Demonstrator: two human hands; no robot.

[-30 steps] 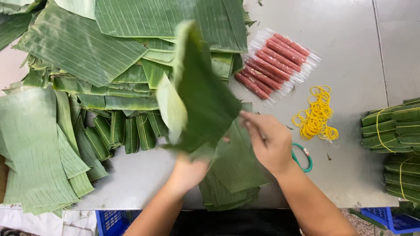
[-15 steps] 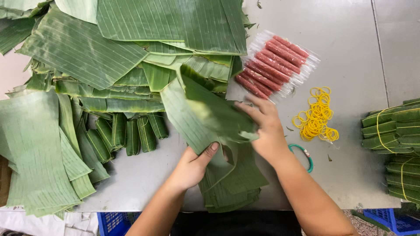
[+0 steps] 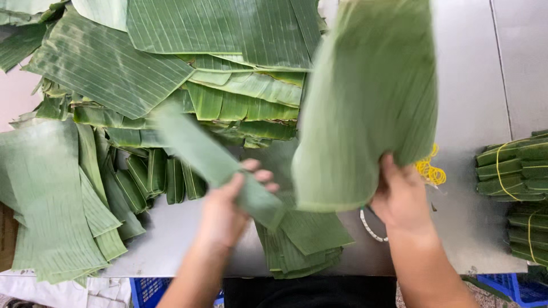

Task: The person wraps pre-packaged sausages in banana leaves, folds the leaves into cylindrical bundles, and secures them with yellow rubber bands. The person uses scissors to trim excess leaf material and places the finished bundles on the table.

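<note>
The broad banana leaf (image 3: 365, 97) hung lifted above the steel table (image 3: 468, 85), the right hand (image 3: 402, 197) pinching its lower edge, fingers closed on it, seemingly to free it from the stack (image 3: 302, 245) below. The left hand (image 3: 225, 211) clamped a narrow leaf strip (image 3: 211, 159), raised slantwise and blurred. Half a second earlier both hands pressed one leaf flat on that stack; now the leaf hid the red sticks, and only part of the yellow rubber bands (image 3: 431, 171) showed beside it.
</note>
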